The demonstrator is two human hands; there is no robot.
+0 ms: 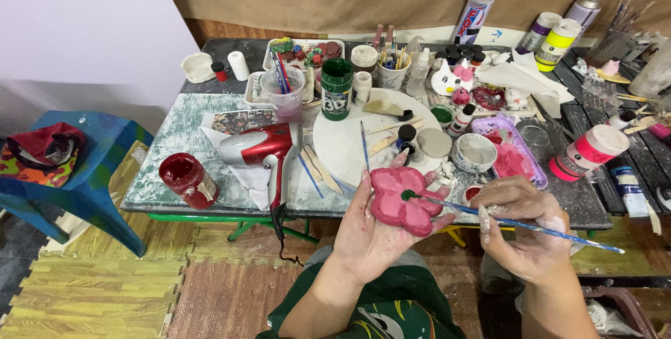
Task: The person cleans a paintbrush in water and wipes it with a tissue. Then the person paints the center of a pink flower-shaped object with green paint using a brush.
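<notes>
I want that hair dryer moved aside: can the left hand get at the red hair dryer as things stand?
Probably not right away. The left hand lies palm up under the pink flower-shaped piece, so it is occupied. The red hair dryer lies close by on the table, uncovered, nothing between.

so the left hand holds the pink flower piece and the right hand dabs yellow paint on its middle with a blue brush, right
Not quite: the paint is green, not yellow. The head view shows the left hand holding the pink flower piece while the right hand dabs its middle with the blue brush.
</notes>
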